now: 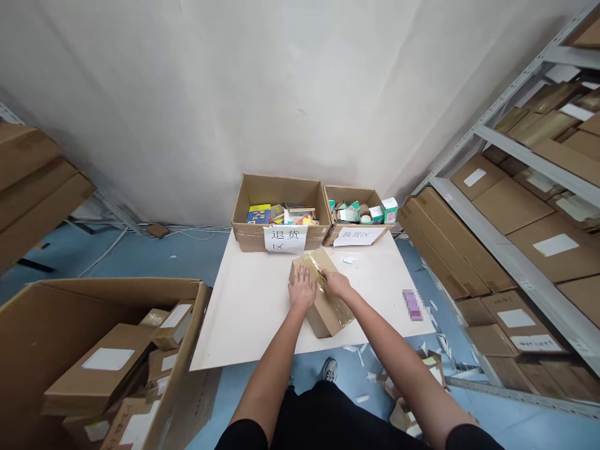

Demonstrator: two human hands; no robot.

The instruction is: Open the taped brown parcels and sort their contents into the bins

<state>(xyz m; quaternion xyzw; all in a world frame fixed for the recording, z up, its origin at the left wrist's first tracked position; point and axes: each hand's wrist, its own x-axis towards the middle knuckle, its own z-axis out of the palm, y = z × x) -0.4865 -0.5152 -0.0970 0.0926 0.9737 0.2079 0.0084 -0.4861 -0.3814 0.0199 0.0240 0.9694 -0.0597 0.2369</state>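
Observation:
A brown cardboard box (pixel 323 312) sealed with clear tape lies at an angle on the white tabletop (pixel 248 300). My left hand (pixel 302 289) presses on its left side, fingers stretched out and flat against the cardboard. Above the taped strip, my right hand (pixel 336 282) is closed, with its fingertips at the tape near the box's upper half. Something small and dark shows at those fingertips, too small to name. A small white scrap (pixel 349 260) lies just beyond the box.
Two open cartons, a left one (pixel 248 237) and a right one (pixel 334 232), stand at the table's back edge with small packages inside. A large carton (pixel 201 306) of parcels is at left. Shelving (pixel 497 219) with boxes runs along the right. Paper scraps (pixel 360 398) litter the floor.

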